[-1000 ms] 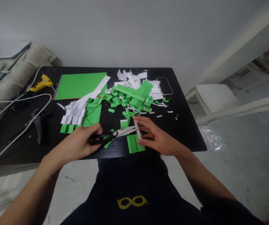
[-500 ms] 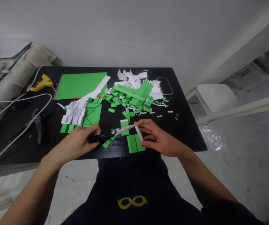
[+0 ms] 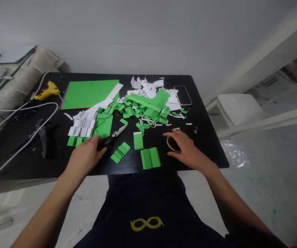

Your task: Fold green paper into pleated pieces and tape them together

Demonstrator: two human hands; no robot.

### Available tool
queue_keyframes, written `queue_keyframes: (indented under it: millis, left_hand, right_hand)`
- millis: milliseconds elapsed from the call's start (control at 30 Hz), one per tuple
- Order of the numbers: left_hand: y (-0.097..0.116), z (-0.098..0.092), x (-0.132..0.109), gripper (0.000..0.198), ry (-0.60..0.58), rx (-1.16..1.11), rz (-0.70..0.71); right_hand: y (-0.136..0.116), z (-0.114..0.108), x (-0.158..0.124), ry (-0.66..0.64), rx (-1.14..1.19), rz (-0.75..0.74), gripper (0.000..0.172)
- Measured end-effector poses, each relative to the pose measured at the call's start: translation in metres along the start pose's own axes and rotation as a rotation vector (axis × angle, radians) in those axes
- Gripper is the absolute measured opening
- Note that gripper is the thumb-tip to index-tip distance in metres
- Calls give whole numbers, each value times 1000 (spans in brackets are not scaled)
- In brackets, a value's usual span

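Scissors (image 3: 114, 135), blades forward-right, are gripped by the left hand (image 3: 86, 155). A ring (image 3: 169, 147) is spanned by the half-open right hand (image 3: 188, 150), hold unclear.

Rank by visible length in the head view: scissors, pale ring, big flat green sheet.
1. Big flat green sheet
2. Scissors, handles partly covered by the left hand
3. Pale ring, partly hidden by the right hand

We get a dim, greyish view with soft detail, a faint sheen on the black tabletop (image 3: 202, 151), glints on the clear plastic (image 3: 235, 154), and stretched edges.
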State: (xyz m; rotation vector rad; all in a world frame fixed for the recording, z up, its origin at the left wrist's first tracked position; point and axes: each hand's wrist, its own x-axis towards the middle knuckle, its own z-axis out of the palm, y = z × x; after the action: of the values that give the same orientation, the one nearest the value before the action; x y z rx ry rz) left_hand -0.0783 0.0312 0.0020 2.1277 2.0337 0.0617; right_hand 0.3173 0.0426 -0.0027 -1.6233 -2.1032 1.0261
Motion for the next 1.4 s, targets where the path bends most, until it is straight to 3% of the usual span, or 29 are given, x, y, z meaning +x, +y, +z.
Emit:
queue_keyframes:
  millis: [100,167,267,367,433,533,600,700,867,967,1067,1167,1300,1400]
  left_hand:
    - [2,3,0,23,26,32,13]
    - [-1,5,0,23,43,29,46]
    - [-7,5,-1,20,45,-4,85]
    - [1,-4,-6,21,77,-69,82]
    - [17,-12,-10,28,142,-196,61]
    - [52,-19,-16,29,118,-621,78]
    - [75,-15,-18,30,80,-872,87]
    - [96,-3,-20,26,56,-1065,70]
    - [97,4,-22,23,27,-1150,55]
    - [92,0,-23,22,5,-1167,75]
    - [89,-1,-26,23,13,-1155,89]
    - [86,2,-30,23,25,-1178,87]
    - [83,7,-32,23,52,-1247,42]
    - [82,8,-32,19,116,-1333,4]
  right_hand:
    - [-15,3,0,161,122,-81,57]
    - [-27,5,0,199,392,-131,47]
    - [-43,8,-1,-36,922,-56,47]
    - [-52,13,-2,-228,1196,-16,51]
    - [-58,19,-1,-302,1259,-11,53]
    - [-66,28,2,-384,1301,-14,55]
    - [-70,35,4,-418,1323,-33,57]
    - [-72,41,6,-464,1330,-44,62]
    - [-70,42,9,-497,1251,-48,67]
    - [-73,39,11,-467,1142,-66,60]
    - [-78,36,15,-235,839,-119,49]
    - [-79,33,24,-13,479,-218,51]
    - [-75,37,49,30,39,-328,46]
    - [-73,47,69,-15,-157,-388,54]
